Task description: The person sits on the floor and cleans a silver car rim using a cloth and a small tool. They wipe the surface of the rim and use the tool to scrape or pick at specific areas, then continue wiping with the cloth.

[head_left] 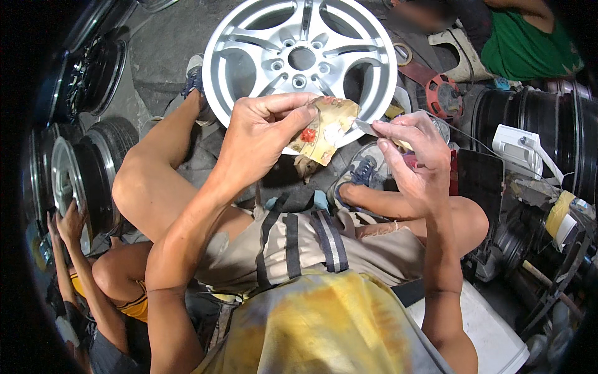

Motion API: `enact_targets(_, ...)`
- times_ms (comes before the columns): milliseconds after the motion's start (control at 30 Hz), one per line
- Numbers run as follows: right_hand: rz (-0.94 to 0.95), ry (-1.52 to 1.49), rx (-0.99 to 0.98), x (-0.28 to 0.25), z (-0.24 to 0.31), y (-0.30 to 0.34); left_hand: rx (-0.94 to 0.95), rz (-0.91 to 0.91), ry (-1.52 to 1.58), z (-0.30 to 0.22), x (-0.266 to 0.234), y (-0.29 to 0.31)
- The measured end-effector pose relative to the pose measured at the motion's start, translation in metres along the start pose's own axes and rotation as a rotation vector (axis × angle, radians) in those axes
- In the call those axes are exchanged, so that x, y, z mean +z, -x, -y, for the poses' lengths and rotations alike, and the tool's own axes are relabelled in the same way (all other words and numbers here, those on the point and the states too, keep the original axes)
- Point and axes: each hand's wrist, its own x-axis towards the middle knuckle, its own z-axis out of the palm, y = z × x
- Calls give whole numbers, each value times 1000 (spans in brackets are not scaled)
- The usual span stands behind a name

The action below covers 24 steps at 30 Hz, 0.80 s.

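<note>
My left hand pinches a stiff yellow-brown sheet between thumb and fingers. On that sheet sit a red dab and a white dab of paste. My right hand grips a small flat metal blade, its tip close to the sheet's right edge; whether they touch I cannot tell. Just beyond both hands lies a silver alloy wheel, face up. The sheet and my left hand cover part of its near edge.
Dark wheels stand at the right, near a white plastic device. A red reel and a tape roll lie beyond my right hand. At the left, another person's hands touch a wheel. Someone in green is at upper right.
</note>
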Motion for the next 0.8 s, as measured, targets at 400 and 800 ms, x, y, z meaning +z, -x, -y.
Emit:
enact_targets(400, 34, -25, -14, 2, -7, 1, 31, 57, -19, -3, 1, 2)
enact_targets(800, 31, -127, -119, 1, -18, 3, -8, 44, 123, 0, 1, 2)
